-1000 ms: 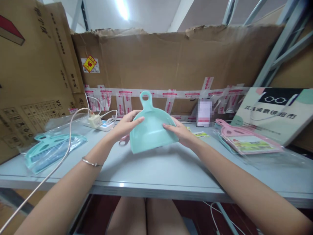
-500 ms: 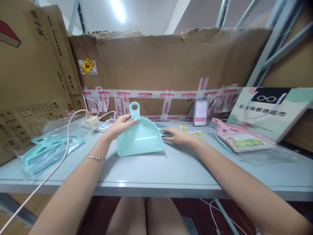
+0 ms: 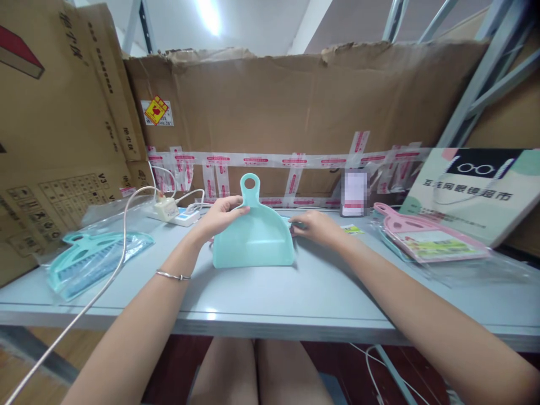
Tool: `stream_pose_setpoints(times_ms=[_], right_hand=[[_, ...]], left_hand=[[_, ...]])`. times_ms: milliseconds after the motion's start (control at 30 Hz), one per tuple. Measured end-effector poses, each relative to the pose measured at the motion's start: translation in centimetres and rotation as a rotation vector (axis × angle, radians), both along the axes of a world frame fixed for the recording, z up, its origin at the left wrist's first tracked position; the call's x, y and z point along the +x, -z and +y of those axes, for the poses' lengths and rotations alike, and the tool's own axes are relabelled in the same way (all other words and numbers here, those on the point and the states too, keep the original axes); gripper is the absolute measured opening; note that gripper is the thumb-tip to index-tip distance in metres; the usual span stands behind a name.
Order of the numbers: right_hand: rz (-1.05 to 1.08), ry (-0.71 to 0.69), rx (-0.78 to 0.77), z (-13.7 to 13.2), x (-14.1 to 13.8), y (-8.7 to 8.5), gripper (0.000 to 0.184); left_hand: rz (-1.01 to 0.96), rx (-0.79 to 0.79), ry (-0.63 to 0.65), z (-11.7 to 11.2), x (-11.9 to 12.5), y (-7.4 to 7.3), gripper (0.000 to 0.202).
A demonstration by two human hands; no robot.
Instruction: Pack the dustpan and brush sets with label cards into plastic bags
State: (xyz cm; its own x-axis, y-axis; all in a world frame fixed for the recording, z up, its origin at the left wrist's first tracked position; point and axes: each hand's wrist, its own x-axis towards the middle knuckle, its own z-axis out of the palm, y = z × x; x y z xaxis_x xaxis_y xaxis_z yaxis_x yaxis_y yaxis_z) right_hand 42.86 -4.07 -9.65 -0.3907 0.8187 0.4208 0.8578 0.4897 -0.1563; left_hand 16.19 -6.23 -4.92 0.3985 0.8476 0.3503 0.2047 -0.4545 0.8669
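A light turquoise dustpan point(image 3: 255, 239) stands upright over the table, its handle with the hanging hole pointing up. My left hand point(image 3: 223, 219) is closed on its upper left side, the thumb lying on the front just below the handle. At the dustpan's right edge, the fingers of my right hand point(image 3: 314, 228) are bent round a small turquoise part, which looks like a piece of a brush point(image 3: 297, 224). Most of that brush is hidden behind the dustpan and my fingers.
Left lies a bagged turquoise dustpan set point(image 3: 99, 259), crossed by a white cable point(image 3: 125, 225). A power strip point(image 3: 185, 216) is behind. Right are a pink dustpan point(image 3: 439, 236) in plastic, a phone point(image 3: 354, 194) and a paper bag point(image 3: 468, 197). Cardboard point(image 3: 261, 107) walls the back.
The dustpan now faces me more squarely, its lower edge more level. My right hand has curled its fingers more, and the blue bristles seen behind the dustpan are now hidden. The view has shifted slightly.
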Motion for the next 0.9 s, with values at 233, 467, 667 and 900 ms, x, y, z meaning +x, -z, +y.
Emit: stream_pose_setpoints(times_ms=[233, 467, 667, 900], right_hand=[[0.250, 0.149, 0.231, 0.1, 0.7, -0.9, 0.022], [0.846, 0.138, 0.622, -0.6, 1.0, -2.7, 0.015], [1.109, -0.095, 0.590, -2.5, 0.3, -4.5, 0.024], [0.900, -0.283, 0.102, -4.5, -4.6, -3.1, 0.021]], left_hand=[[-0.044, 0.047, 0.017, -0.4, 0.5, 0.1, 0.039], [-0.047, 0.083, -0.019, -0.6, 1.1, 0.2, 0.035], [-0.005, 0.152, -0.080, -0.6, 1.7, 0.2, 0.036], [-0.012, 0.168, -0.055, -0.2, 2.5, 0.5, 0.037]])
